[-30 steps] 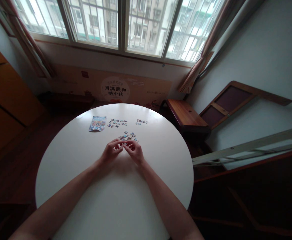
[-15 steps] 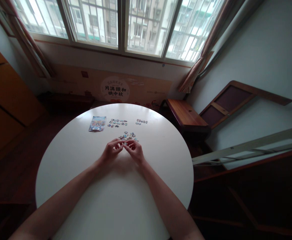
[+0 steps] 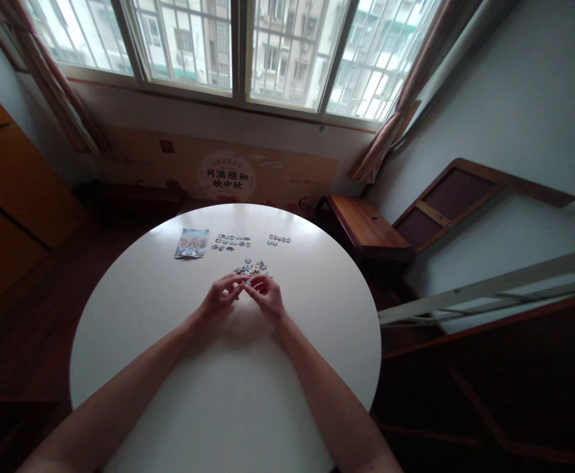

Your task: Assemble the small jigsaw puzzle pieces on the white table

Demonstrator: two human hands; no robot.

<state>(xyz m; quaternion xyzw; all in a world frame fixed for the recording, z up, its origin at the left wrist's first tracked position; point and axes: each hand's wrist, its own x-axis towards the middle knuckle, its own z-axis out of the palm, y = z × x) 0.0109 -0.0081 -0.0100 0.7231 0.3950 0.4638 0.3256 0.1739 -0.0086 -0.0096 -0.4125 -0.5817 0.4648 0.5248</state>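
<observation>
My left hand [image 3: 221,297] and my right hand [image 3: 266,296] rest on the round white table [image 3: 169,341], fingertips meeting in a pinch over small jigsaw pieces. What they pinch is too small to make out. Just beyond the fingers lies a loose heap of puzzle pieces [image 3: 252,267]. Farther back lie two rows of sorted pieces, one in the middle [image 3: 231,242] and one to the right [image 3: 278,240]. A small printed picture card [image 3: 191,243] lies at the back left.
A wooden bench [image 3: 366,230] stands right of the table under the window. Wooden frames [image 3: 445,203] lean on the right wall. A cardboard panel with printed characters [image 3: 226,177] stands below the windowsill. A brown cabinet [image 3: 12,190] is at the left.
Both hands stay in place at the heap; only the fingertips have shifted slightly.
</observation>
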